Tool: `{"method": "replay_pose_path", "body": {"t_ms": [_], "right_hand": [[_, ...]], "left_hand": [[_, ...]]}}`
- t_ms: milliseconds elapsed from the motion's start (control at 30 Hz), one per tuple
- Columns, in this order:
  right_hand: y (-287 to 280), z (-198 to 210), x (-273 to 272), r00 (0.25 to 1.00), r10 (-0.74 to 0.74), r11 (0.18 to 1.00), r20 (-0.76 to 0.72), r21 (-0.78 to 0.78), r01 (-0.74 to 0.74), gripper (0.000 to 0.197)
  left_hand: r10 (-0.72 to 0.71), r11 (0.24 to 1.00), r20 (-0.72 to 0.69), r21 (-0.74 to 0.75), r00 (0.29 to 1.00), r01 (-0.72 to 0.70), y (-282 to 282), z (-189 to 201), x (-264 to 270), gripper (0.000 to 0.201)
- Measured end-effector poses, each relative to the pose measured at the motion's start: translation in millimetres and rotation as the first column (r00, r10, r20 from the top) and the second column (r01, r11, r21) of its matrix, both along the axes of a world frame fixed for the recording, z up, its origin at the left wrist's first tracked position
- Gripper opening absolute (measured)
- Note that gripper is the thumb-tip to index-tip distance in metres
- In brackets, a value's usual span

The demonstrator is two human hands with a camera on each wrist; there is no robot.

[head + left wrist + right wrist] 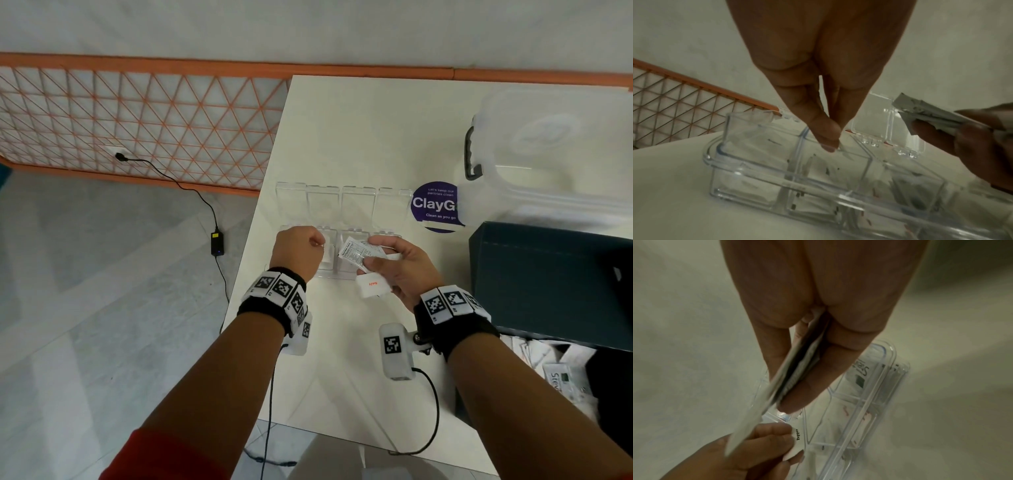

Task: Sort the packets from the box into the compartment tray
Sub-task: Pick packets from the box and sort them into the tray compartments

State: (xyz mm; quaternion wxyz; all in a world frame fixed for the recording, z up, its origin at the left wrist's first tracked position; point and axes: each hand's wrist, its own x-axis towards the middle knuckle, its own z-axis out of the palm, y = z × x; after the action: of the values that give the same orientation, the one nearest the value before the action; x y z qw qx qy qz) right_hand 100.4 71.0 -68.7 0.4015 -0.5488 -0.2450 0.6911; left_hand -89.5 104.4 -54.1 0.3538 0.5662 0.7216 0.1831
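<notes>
A clear compartment tray (342, 209) with its lids flipped open lies mid-table; its rim (748, 170) shows close up, with several packets in the cells. My left hand (320, 245) hovers over the tray's left cells and pinches a small white pepper packet (794, 433) between thumb and fingertips (830, 139). My right hand (373, 260) holds a fanned stack of packets (356, 253) just right of it, a salt packet (371, 286) lowest. In the right wrist view the stack (789, 374) sits edge-on between thumb and fingers. The dark blue box (548, 274) stands at the right.
Loose packets (561, 373) lie in the box's open part by my right forearm. A clear lidded tub (555, 154) stands at the back right beside a purple round sticker (435, 205). The table's left edge (260, 205) drops to the floor, where a cable and adapter (217, 243) lie.
</notes>
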Motion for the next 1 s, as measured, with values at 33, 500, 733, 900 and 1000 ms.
{"method": "replay_pose_path", "body": {"t_ms": [33, 500, 733, 900, 1000], "right_hand": [[1, -1, 0, 1.000, -0.005, 1.000, -0.008, -0.002, 0.005, 0.033], [5, -6, 3, 0.999, -0.024, 1.000, -0.027, -0.007, 0.024, 0.034], [4, -5, 2, 0.998, -0.030, 1.000, -0.051, -0.003, 0.030, 0.033], [-2, 1, 4, 0.994, -0.046, 0.999, -0.102, -0.007, 0.045, 0.033], [-7, 3, 8, 0.992, -0.062, 0.998, -0.109, -0.022, 0.060, 0.035]], "left_hand": [[-0.047, 0.999, -0.054, 0.002, 0.997, 0.047, 1, 0, 1, 0.022], [-0.375, 0.905, -0.616, -0.082, 0.692, 0.417, 1, -6, 10, 0.020], [-0.375, 0.891, -0.141, 0.217, 0.916, 0.398, -7, 9, 2, 0.042], [-0.526, 0.782, -0.158, 0.295, 0.835, 0.549, -9, 10, 0, 0.029], [-0.521, 0.789, -0.060, 0.348, 0.851, 0.507, -10, 11, -1, 0.015]]}}
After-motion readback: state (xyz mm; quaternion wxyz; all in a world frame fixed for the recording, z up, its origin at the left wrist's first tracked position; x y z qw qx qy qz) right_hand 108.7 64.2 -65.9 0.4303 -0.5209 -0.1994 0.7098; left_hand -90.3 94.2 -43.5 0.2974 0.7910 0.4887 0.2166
